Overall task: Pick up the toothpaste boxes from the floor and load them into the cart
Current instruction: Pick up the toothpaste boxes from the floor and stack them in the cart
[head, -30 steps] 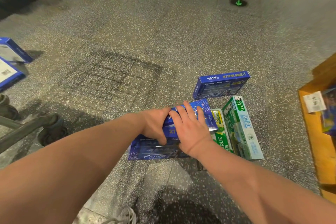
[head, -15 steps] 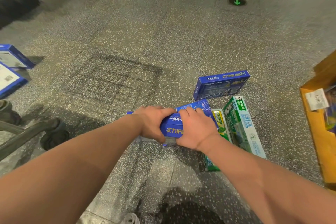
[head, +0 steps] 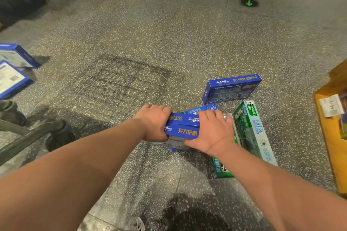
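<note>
At your far left, two blue boxes (head: pixel 14 67) lie on the speckled floor (head: pixel 169 43), with a cart wheel (head: pixel 60 138) nearer you. Your left hand (head: pixel 155 124) curls round the left end of a stack of blue toothpaste boxes (head: pixel 185 127) low at the floor, and your right hand (head: pixel 212 133) grips its right end, fingers over the top. The green boxes (head: pixel 257 133) lie just right of it, another blue box (head: pixel 231 88) stands on edge beyond, and a yellow shelf (head: pixel 330 137) is at the far right.
</note>
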Available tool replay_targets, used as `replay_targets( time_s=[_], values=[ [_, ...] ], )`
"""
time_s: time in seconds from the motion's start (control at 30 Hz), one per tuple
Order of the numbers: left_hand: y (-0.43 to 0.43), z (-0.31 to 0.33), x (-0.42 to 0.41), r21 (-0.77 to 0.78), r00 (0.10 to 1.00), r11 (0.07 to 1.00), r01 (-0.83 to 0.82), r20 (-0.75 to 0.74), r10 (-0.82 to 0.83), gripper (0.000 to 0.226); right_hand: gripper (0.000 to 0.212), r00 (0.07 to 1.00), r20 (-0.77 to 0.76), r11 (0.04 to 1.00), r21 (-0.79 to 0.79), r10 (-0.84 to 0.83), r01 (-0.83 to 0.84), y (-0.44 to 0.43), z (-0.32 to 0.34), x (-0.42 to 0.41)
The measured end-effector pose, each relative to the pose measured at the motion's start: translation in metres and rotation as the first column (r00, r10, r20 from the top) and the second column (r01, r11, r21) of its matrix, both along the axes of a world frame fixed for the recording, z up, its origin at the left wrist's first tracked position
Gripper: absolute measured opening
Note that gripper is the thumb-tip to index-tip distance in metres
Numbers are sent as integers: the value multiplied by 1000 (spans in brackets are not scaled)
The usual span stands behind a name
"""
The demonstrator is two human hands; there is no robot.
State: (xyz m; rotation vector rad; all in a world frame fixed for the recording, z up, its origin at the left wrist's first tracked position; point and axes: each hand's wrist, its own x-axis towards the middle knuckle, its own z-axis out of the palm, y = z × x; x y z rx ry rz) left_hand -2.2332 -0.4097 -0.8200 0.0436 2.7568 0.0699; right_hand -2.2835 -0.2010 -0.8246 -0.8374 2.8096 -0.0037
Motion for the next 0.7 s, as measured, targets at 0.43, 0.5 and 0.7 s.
replay_targets(
  time_s=[0.43,0.5,0.7],
  values=[
    [3,-3,10,-86,989,986,143,-28,-146,99,124,961,-82,956,158,262,-247,-1,-10,5],
    [-1,-4,14,-89,987,984,151,-37,-155,103,121,962,-67,956,150,265,-253,1,-8,3],
    [-16,-4,26,-97,990,988,122,-65,-129,100,97,976,46,977,30,211,-212,3,-2,-3]
  ],
)
